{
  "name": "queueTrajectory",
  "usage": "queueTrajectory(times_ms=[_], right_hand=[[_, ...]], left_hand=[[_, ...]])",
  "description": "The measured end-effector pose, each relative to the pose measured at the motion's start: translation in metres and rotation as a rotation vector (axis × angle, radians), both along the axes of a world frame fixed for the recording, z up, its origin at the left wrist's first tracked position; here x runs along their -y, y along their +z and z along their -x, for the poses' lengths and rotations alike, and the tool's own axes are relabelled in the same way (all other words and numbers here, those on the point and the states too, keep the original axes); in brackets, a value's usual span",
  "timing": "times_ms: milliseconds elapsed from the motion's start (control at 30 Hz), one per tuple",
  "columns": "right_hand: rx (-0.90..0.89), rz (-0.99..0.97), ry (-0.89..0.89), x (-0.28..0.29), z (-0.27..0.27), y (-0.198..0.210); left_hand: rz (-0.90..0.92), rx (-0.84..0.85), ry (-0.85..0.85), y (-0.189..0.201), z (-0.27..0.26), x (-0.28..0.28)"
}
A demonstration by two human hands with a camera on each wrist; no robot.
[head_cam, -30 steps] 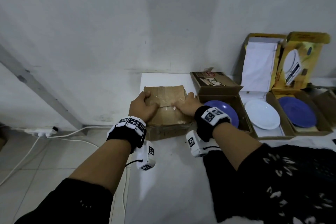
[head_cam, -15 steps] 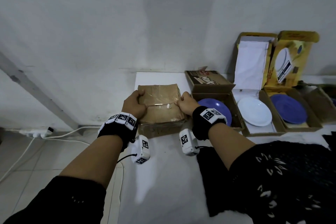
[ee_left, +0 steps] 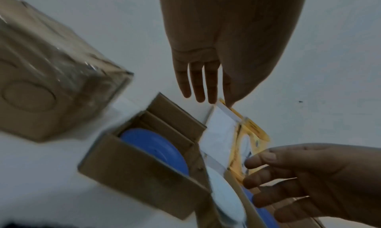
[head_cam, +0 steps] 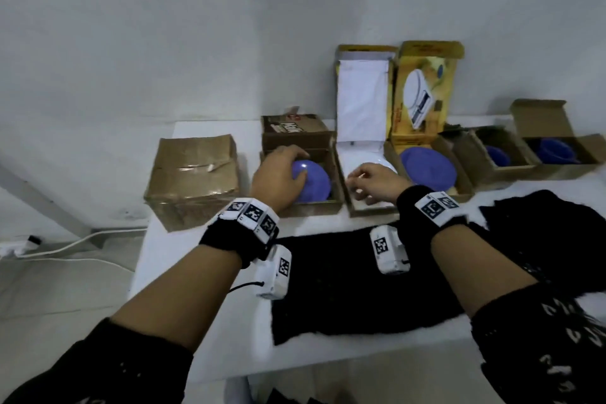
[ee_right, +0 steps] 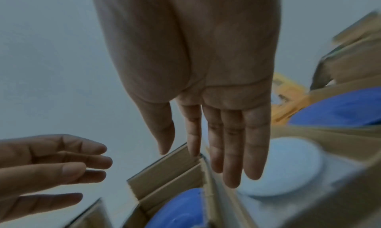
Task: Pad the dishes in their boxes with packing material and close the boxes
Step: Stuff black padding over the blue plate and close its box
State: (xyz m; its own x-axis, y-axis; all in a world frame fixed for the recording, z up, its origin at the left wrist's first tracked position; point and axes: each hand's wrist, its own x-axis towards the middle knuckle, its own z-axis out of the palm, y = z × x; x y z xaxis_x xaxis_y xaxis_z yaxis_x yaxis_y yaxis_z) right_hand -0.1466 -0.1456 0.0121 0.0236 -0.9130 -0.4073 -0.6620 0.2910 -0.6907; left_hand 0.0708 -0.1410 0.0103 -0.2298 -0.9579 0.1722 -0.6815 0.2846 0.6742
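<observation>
A closed, taped cardboard box (head_cam: 193, 174) stands at the table's left end. To its right an open brown box (head_cam: 311, 207) holds a blue plate (head_cam: 316, 179). My left hand (head_cam: 282, 170) hovers over that plate's left side with straight fingers (ee_left: 198, 85) and holds nothing. The box beside it holds a white plate (head_cam: 385, 161) (ee_right: 288, 168). My right hand (head_cam: 370, 180) is above its front left, fingers (ee_right: 233, 150) extended and empty. A yellow box (head_cam: 426, 88) holds another blue plate (head_cam: 428, 170).
Two more open brown boxes (head_cam: 495, 154) (head_cam: 557, 147) with blue dishes stand at the far right. Black cloth (head_cam: 360, 279) lies on the white table (head_cam: 164, 256) in front of the boxes. A wall rises directly behind them. A cable (head_cam: 65, 249) lies on the floor at left.
Both hands have let go of the closed box and moved right, over the open boxes with the blue and the white plate. The closed box stays at the left.
</observation>
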Motion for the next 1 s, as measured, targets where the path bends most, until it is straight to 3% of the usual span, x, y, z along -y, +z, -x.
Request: queueTrajectory(times_ms=[233,333,500,667,833,1000], right_hand=[[-0.285,-0.036,0.037,-0.077,0.129,-0.027],[-0.363,-0.045,0.046,-0.105,0.146,-0.053],[-0.392,0.108,0.049,-0.129,0.141,-0.090],[-0.353,0.234,0.048,-0.131,0.140,-0.104],[-0.331,0.378,0.030,-0.126,0.148,-0.093],[-0.083,0.429,0.163,-0.114,0.155,-0.061]], left_hand=[[-0.256,0.174,-0.144,-0.041,0.121,-0.046],[-0.323,0.290,-0.179,-0.061,0.144,-0.061],[-0.361,0.470,-0.191,-0.085,0.168,-0.080],[-0.229,0.396,-0.098,-0.093,0.175,-0.089],[-0.112,0.278,-0.079,-0.083,0.177,-0.088],[-0.014,0.180,-0.153,-0.056,0.170,-0.075]])
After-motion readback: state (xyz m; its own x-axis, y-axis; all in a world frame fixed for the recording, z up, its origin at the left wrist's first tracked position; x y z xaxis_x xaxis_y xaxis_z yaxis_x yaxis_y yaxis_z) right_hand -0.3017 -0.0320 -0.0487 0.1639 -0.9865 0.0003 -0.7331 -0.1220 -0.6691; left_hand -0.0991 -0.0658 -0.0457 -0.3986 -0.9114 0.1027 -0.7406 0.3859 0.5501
